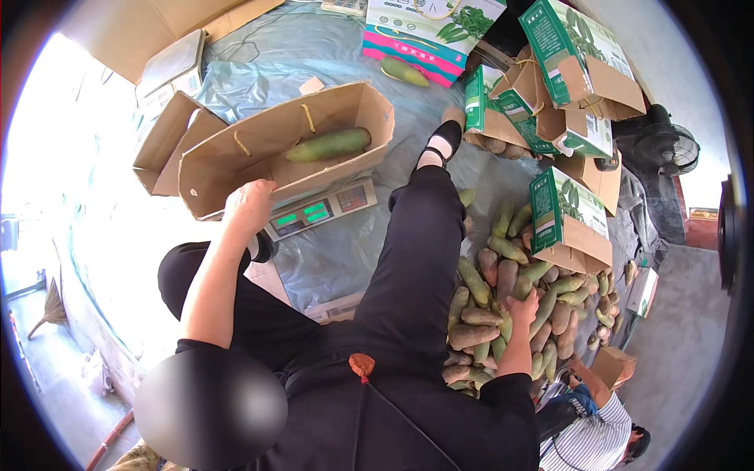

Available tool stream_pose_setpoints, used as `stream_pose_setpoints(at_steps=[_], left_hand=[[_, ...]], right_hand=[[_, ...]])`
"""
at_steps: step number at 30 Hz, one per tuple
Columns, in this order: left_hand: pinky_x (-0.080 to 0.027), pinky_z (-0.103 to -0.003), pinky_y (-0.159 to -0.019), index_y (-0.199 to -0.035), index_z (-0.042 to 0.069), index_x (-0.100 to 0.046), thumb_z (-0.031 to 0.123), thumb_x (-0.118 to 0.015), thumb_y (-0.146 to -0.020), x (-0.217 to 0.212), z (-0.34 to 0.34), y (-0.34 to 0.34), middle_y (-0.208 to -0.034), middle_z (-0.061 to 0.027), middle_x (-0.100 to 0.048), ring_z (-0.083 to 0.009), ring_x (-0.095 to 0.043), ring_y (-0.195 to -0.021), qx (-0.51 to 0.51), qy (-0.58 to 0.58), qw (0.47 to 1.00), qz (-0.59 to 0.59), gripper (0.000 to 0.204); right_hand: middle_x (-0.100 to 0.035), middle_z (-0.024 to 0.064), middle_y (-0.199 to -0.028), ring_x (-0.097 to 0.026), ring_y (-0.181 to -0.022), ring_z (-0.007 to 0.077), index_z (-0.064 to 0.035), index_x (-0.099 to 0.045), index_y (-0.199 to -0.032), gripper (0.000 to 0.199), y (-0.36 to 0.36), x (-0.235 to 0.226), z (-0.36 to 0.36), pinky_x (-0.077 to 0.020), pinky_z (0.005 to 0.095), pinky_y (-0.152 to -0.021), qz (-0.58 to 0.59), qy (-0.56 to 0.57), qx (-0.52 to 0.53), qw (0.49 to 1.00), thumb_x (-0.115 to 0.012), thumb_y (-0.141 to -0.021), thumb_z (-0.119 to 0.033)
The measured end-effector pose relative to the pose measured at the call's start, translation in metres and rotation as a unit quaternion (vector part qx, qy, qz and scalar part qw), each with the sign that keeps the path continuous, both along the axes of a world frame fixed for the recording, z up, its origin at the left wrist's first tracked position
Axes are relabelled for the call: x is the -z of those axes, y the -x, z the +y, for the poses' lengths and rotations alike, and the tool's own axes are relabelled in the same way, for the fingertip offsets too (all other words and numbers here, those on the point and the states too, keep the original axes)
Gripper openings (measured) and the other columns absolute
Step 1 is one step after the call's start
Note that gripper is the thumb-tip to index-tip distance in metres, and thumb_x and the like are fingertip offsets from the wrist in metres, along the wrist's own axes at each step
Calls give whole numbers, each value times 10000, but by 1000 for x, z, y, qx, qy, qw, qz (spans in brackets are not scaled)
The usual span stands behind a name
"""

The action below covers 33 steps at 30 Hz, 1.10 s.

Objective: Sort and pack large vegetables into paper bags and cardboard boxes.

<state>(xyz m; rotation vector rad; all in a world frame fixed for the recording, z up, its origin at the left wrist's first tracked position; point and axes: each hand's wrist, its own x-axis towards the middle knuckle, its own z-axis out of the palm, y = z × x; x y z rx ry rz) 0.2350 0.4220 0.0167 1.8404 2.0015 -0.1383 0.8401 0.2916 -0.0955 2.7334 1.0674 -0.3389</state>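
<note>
An open cardboard box (275, 188) with yellow cord handles stands on a digital scale (322, 209) at the left. Inside it lies one long green radish (330, 145). My left hand (250, 206) is closed on the near rim of this box. To my right a large heap of green and reddish-brown radishes (474, 336) spreads over the floor. Among them my right hand (521, 308) is closed around a green radish (532, 276) at the top of the heap. The fingertips under it are partly hidden.
Green-and-white cartons (547, 216) stand beside and beyond the heap, some stacked. A pink and green carton (432, 39) is at the back, with a loose radish (404, 71) before it. A black fan (667, 145) stands far right. Another person (597, 432) sits lower right.
</note>
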Motion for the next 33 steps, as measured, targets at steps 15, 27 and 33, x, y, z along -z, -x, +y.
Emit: stream_pose_setpoints(at_steps=[15,27,33], left_hand=[[-494,-378,-709,-835,86,-613,20,-569,-728,-28,-13,-12,-870,-63,-597,-248,-600,-897,71,-118,983,118,133],[-523,-342,-683,-795,88,-648,66,-579,-750,-34,-13,-17,-854,-64,-612,-220,-624,-861,95,-103,975,171,86],[-542,-337,-629,-845,77,-637,79,-529,-802,-28,-14,-9,-861,-86,-636,-241,-664,-786,79,-59,978,182,116]], right_hand=[[-600,65,-1075,-567,-988,158,-24,-511,-1185,588,267,-237,221,-429,316,-889,497,-347,-427,671,-756,-656,-103],[-595,109,-1142,-553,-1080,314,-118,-528,-1190,757,512,-110,264,-465,418,-897,379,-86,-622,680,-826,-531,-342],[-567,101,-1226,-524,-1154,263,-141,-561,-1210,595,564,-48,242,-439,384,-941,318,177,-631,685,-704,-642,-243]])
